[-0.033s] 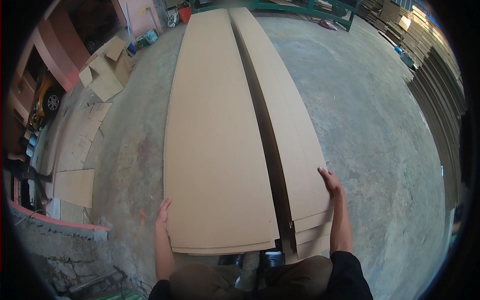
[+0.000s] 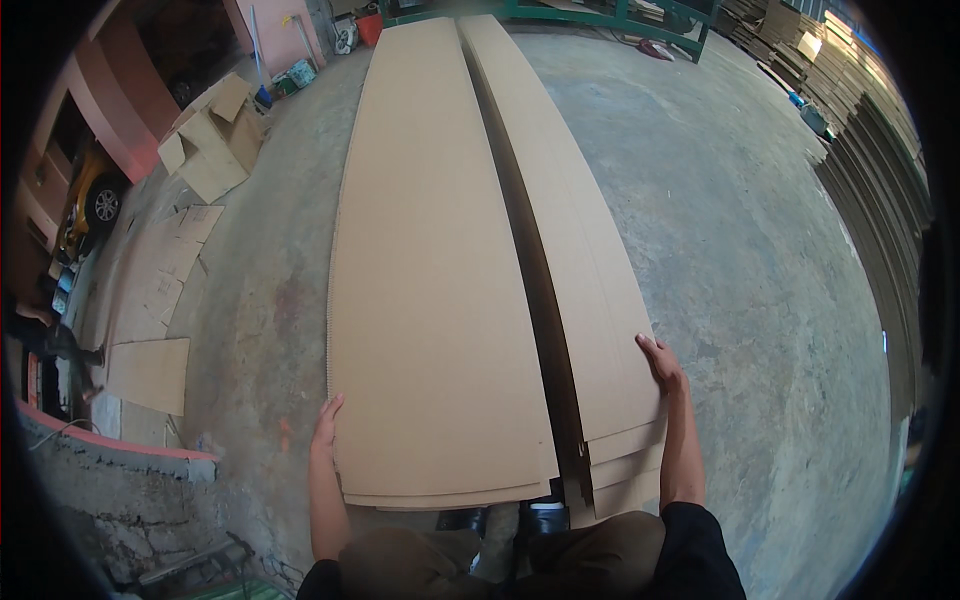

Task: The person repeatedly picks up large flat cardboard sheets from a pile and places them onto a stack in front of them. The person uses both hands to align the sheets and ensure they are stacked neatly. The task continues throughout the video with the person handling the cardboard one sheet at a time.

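Two long stacks of brown cardboard sheets stretch away from me side by side, a dark narrow gap between them. The left stack (image 2: 440, 270) is wider; the sheets of the right stack (image 2: 590, 300) are staggered at the near end. My left hand (image 2: 326, 420) lies along the left stack's outer edge, fingers stretched forward. At the right stack's outer edge rests my right hand (image 2: 660, 362), its fingers extended over the top sheet's border. Both hands touch the cardboard from outside, with the parts of the fingers below the edges hidden.
An opened cardboard box (image 2: 212, 145) and flattened cardboard (image 2: 150, 375) lie on the left floor. A low broken wall (image 2: 120, 450) is at lower left, with a walking person (image 2: 60, 345) beyond. Far ahead stands a green metal frame (image 2: 600, 20); piled sheets (image 2: 870, 220) line the right.
My hands and both cardboard stacks stay in place. At the far left, the other person's legs have shifted slightly.
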### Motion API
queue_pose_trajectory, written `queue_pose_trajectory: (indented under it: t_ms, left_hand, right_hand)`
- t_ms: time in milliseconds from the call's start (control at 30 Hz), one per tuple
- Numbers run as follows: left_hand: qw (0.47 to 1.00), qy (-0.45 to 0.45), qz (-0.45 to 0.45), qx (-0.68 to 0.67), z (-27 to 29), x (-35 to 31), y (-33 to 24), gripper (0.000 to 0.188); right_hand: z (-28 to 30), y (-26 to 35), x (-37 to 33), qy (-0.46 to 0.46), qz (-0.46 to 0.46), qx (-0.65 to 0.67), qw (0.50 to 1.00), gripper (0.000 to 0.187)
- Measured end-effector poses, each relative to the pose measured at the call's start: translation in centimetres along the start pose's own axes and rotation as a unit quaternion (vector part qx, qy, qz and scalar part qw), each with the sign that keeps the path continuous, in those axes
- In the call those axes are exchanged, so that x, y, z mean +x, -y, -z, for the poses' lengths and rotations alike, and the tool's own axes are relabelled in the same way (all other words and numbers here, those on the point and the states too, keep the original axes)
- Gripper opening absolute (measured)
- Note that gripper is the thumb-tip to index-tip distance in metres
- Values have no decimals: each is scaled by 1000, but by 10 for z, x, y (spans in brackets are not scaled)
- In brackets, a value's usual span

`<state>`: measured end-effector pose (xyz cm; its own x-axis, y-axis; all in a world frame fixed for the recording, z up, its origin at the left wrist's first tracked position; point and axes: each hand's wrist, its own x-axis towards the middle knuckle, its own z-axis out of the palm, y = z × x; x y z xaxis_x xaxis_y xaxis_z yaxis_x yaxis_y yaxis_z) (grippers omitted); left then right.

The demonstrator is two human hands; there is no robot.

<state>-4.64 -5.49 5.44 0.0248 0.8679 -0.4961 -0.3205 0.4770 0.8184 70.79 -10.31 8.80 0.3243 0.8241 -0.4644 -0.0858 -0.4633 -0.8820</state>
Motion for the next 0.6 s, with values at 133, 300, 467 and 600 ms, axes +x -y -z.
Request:
queue_pose_trajectory:
  t_ms: [133, 300, 467, 600]
  left_hand:
    - [1000, -3, -3, 5, 4, 7, 3, 53]
    - [1000, -1, 9, -1, -2, 12, 3, 52]
    - [1000, -23, 7, -5, 8, -5, 3, 55]
    - [998, -53, 24, 32, -40, -11, -10, 69]
  right_hand:
    - [4, -3, 1, 0, 5, 0, 1000, 70]
    - [13, -5, 2, -11, 0, -3, 1000, 69]
    - [-13, 12, 1, -5, 1, -12, 1000, 68]
    - [19, -15, 5, -35, 46, -5, 998, 57]
